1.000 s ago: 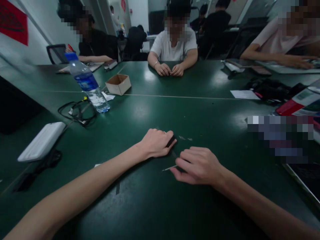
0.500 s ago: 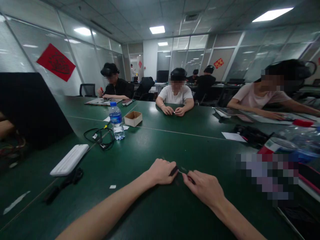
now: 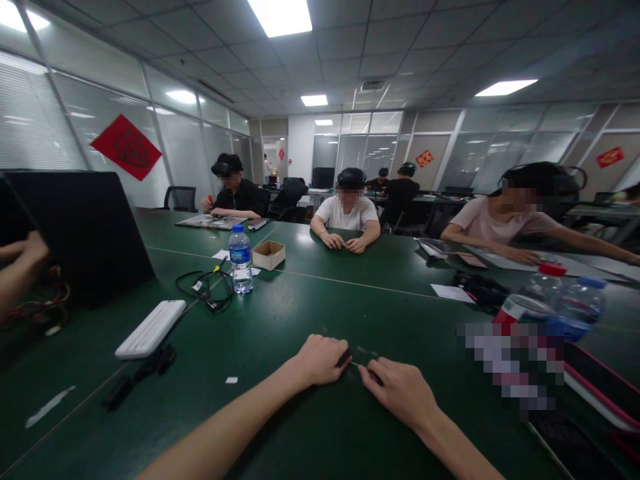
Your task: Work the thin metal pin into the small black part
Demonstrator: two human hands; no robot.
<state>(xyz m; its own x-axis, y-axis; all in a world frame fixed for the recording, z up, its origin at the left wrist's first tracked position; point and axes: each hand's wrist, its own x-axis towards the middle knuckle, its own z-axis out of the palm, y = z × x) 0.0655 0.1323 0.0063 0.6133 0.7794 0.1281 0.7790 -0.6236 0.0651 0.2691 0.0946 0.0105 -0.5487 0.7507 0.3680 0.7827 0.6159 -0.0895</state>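
On the green table (image 3: pixel 300 313), near its front middle, my left hand (image 3: pixel 324 360) is closed around a small dark object (image 3: pixel 344 358) that shows at its fingertips. Just right of it, my right hand (image 3: pixel 397 387) is closed too, with something dark partly hidden under its curled fingers. A thin, light-coloured piece (image 3: pixel 355 364) spans the small gap between the two hands. What exactly the right hand grips is too small and covered to name.
A water bottle (image 3: pixel 241 260), an open small box (image 3: pixel 269 255) and black cables (image 3: pixel 205 287) lie ahead left, beside a white device (image 3: pixel 151 329). Bottles (image 3: pixel 577 310) and a pink-edged case (image 3: pixel 600 387) are at right. Several people sit around.
The camera view has tilted up slightly, so the scene sits lower in the frame. Both hands keep nearly the same pose, close together.
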